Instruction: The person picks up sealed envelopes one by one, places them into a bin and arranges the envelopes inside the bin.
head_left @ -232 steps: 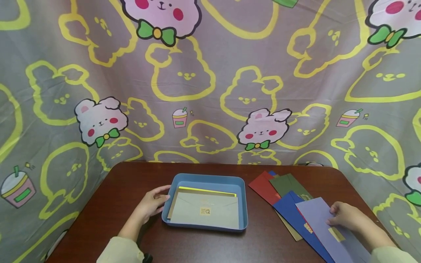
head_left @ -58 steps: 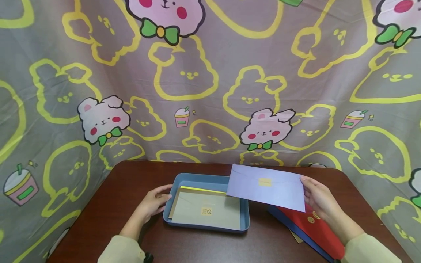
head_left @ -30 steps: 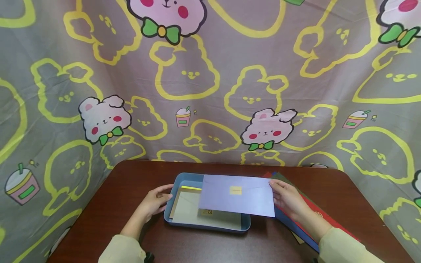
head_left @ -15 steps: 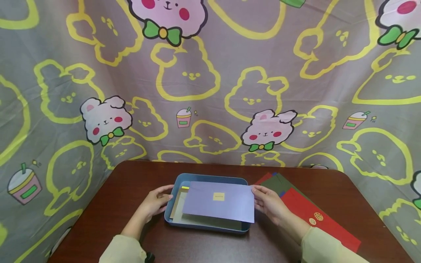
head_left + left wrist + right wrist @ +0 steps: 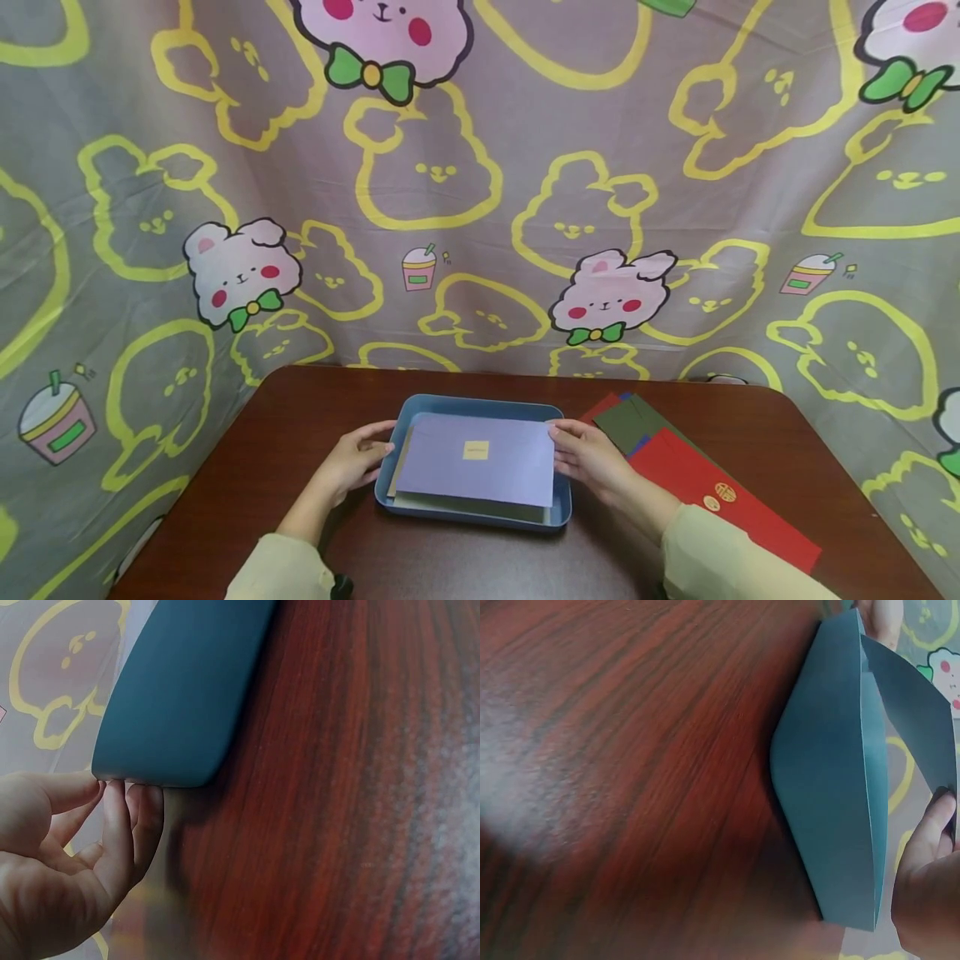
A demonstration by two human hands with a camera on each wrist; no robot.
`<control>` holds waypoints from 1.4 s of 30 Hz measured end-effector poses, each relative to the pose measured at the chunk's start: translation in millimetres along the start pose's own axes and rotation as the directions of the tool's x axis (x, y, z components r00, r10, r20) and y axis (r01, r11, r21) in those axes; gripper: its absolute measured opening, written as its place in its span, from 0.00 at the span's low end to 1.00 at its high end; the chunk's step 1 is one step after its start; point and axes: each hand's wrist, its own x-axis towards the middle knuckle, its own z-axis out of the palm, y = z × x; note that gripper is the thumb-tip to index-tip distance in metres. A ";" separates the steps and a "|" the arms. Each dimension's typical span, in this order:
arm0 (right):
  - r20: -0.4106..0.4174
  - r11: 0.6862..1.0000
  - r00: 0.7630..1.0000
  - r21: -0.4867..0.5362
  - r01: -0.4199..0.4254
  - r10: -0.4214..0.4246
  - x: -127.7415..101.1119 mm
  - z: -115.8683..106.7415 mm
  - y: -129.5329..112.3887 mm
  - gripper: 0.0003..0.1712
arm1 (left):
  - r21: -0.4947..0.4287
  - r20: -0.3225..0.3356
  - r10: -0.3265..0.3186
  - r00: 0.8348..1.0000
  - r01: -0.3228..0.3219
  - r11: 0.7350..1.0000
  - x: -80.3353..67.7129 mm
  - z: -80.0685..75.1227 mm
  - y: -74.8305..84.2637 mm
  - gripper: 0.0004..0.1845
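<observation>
Holding a pale purple envelope point(image 5: 474, 461) by its right short edge, the right hand point(image 5: 588, 454) has its fingers pinched on the paper at the right side of a blue tray point(image 5: 558, 508). The envelope lies nearly flat over the tray, face up, with a small gold sticker point(image 5: 476, 450) at its middle. It looks low enough to be touching the stack beneath, though the views do not settle whether it rests there fully.

The left hand point(image 5: 356, 458) sits at the tray's left rim, fingers loosely curved, their tips touching the outer wall. In the left wrist view the fingertips point(image 5: 135, 802) meet the tray's rounded corner point(image 5: 161, 761). This reads as a steadying touch, so the light tray stays put while paper goes in from the other side.

Under the purple envelope, the edges of a grey envelope point(image 5: 465, 503) show along the near and left sides, so the tray holds a stack.

To the right of the tray, on the dark wooden table point(image 5: 300, 400), a loose fan of other envelopes lies within easy reach of the right hand: a bright red one point(image 5: 720, 500) nearest, a dark green one point(image 5: 630, 421) behind it, and slivers of blue and dark red beneath.

Behind the table hangs a grey cloth point(image 5: 480, 183) printed with pink bears and yellow outlines.
</observation>
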 end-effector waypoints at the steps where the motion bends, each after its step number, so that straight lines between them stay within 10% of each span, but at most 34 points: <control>1: 0.012 1.000 1.000 0.001 0.005 -0.005 0.9 1.6 0.0 0.25 | 0.001 0.000 -0.001 1.000 0.001 1.000 -0.3 0.0 0.1 0.23; 13: 0.005 0.991 0.999 -0.126 0.050 -0.050 12.8 7.7 3.5 0.19 | -0.005 0.008 -0.002 1.000 0.002 1.000 0.5 0.4 1.5 0.23; 23: 0.031 0.913 0.990 -0.385 0.137 -0.136 16.5 -5.7 -6.7 0.18 | 0.011 -0.002 -0.005 1.000 0.005 1.000 2.5 1.1 1.3 0.23; 42: 0.056 0.867 0.973 -0.443 0.227 -0.226 8.8 -16.3 -21.4 0.17 | 0.025 -0.011 -0.014 1.000 0.014 1.000 0.9 -0.5 -1.0 0.23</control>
